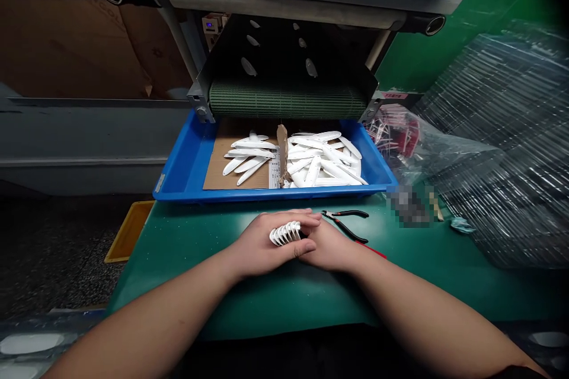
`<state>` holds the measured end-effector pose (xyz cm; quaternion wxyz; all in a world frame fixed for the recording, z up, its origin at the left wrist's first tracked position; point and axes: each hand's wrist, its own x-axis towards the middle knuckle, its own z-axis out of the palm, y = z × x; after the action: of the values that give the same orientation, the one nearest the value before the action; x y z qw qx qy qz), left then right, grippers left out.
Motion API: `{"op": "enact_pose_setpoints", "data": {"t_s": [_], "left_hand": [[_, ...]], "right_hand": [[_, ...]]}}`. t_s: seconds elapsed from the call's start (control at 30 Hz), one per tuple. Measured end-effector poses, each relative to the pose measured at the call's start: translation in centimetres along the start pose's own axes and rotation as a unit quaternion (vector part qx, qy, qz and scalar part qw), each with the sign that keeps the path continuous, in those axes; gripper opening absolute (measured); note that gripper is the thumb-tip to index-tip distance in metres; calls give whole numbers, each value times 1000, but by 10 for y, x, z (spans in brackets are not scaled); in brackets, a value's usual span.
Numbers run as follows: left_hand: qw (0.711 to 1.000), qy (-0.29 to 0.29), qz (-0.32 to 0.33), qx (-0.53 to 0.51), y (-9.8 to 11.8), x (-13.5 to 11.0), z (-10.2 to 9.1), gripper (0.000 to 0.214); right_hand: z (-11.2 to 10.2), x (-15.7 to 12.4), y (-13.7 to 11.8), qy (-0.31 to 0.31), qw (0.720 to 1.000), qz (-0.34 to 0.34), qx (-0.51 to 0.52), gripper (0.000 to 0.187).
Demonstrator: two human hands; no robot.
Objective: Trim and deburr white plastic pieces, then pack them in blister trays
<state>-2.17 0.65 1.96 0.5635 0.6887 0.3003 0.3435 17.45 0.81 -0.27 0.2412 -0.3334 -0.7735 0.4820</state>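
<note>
In front of the blue plastic tray point(267, 195), over the smooth green tabletop point(186, 234), the left hand point(253, 246) has its grip pinching a stack of curved white pieces point(285, 233) between thumb and fingers. The right hand point(335, 246) touches it; its fingers are hidden, so its grip cannot be told. Black-and-red-handled pliers point(347, 228) lie between that hand and the tray. A torn brown cardboard divider point(282, 151) stands inside the tray; a green mesh conveyor belt point(287, 100) ends above its back edge; stacked clear plastic trays point(511, 160) rise to its right.
</note>
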Motion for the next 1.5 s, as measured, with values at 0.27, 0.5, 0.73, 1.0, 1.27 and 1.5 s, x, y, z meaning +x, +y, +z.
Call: {"op": "enact_pose_setpoints", "data": {"t_s": [0.27, 0.5, 0.73, 1.0, 1.27, 1.5], "left_hand": [[979, 145, -67, -123, -4, -1, 7, 46], [993, 40, -96, -50, -4, -3, 16, 42], [997, -45, 54, 23, -13, 1, 18, 38], [987, -109, 52, 106, -4, 2, 8, 40], [977, -149, 21, 151, -12, 1, 6, 35], [961, -176, 69, 201, -15, -4, 6, 37]], "right_hand": [[-50, -17, -18, 60, 991, 0, -118, 21], [-34, -23, -24, 233, 963, -123, -54, 25], [-10, -15, -27, 83, 975, -186, -86, 56], [-10, -16, -20, 41, 996, -82, 19, 50], [-7, -13, -18, 18, 993, -113, 30, 64], [-6, -13, -19, 2, 991, -137, 6, 61]]}}
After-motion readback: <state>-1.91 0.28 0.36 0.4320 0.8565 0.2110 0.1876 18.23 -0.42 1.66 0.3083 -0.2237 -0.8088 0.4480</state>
